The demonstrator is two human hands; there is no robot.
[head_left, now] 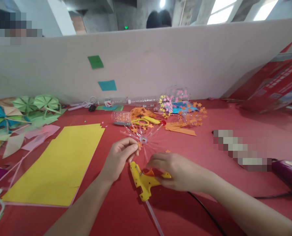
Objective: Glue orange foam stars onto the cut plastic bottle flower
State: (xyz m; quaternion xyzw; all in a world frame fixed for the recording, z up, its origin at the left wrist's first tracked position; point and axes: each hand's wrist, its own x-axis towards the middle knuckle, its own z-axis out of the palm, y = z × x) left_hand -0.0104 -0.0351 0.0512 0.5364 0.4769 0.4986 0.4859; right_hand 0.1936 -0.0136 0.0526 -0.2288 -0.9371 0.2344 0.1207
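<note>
My left hand (123, 152) pinches a small orange paper star (139, 146) between thumb and fingers. Right beside the star is the ring-shaped neck of a clear plastic bottle cut into splayed strips (143, 140). Below, a yellow hot glue gun (144, 182) lies on the red table, a clear glue stick (153, 216) sticking out of its back end. My right hand (174, 170), slightly blurred, curls around the gun's handle near the orange trigger (149, 172); its fingertips are partly hidden. Another orange star (167, 151) lies close to that hand.
Yellow paper sheets (54, 167) lie left, with green folded paper fans (47, 102) behind. Yellow-handled scissors (149, 120), orange strips (181, 127), a bottle piece (121, 117) and star-covered bottle pieces (165, 105) sit farther back. A black cable (204, 209) runs at right. A white partition (148, 65) stands behind.
</note>
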